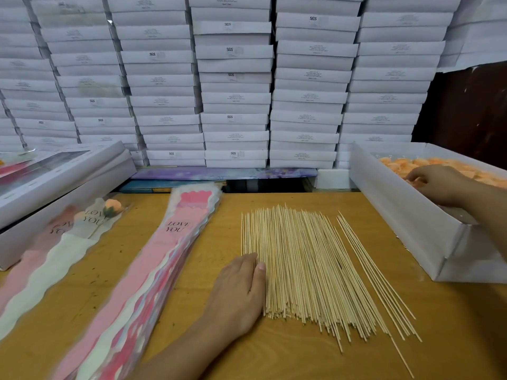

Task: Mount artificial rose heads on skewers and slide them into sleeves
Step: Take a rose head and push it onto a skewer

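Note:
A broad pile of bamboo skewers lies on the wooden table in front of me. My left hand rests flat at the pile's left edge, fingers and thumb touching the skewers. At the right, my right hand reaches into a white box of orange rose heads, fingers curled down among them; whether it holds one is hidden. A stack of pink "LOVE YOU" sleeves lies left of the skewers. Further left, a finished orange rose sits in a sleeve.
A wall of stacked white boxes rises behind the table. Two long white boxes sit at the far left. A few skewers lie apart to the right of the pile. Bare tabletop shows along the near edge.

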Action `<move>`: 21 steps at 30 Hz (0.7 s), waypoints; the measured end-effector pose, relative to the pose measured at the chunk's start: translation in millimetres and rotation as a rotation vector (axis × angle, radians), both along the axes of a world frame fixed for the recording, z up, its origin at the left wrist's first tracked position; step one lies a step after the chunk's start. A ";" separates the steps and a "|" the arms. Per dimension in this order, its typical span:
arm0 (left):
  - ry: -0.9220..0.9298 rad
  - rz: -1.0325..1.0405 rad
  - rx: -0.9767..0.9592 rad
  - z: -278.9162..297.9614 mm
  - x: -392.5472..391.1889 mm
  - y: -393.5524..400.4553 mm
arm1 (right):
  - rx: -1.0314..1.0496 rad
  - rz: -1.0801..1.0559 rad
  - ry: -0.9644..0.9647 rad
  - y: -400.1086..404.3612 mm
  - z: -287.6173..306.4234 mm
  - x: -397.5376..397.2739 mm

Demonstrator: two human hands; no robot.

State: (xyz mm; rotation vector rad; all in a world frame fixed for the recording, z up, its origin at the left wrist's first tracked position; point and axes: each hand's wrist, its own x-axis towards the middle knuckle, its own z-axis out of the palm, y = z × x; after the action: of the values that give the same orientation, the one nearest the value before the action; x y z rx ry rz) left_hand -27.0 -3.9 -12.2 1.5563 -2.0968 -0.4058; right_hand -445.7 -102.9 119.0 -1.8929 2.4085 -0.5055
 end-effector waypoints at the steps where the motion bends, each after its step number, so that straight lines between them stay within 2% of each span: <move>1: -0.001 0.001 -0.001 0.2 0.0 0.0 | -0.011 -0.012 -0.007 1.4 0.2 0.4; 6: 0.006 0.002 -0.011 1.8 0.0 1.0 | -0.120 -0.098 -0.061 11.1 13.3 8.7; 9: 0.020 0.003 -0.014 4.2 -0.4 2.3 | -0.276 -0.119 -0.082 21.3 31.8 23.2; 12: 0.060 0.004 -0.003 5.4 -0.4 3.3 | -0.477 -0.024 -0.123 33.6 45.8 51.6; 14: 0.121 0.023 -0.002 6.3 0.2 2.3 | -0.533 0.065 -0.219 45.1 48.2 78.1; 16: 0.189 0.051 -0.026 7.4 1.1 0.9 | -0.494 0.177 -0.284 57.8 43.5 106.4; 21: 0.275 0.045 -0.092 11.1 1.2 3.0 | -0.182 0.423 -0.460 89.1 -1.8 173.3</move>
State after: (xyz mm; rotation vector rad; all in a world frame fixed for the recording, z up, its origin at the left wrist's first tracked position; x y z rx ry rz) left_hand -25.7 -0.9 -1.1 1.4048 -1.8420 -0.4713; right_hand -272.5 -13.8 117.2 -1.9968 1.6729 -1.0143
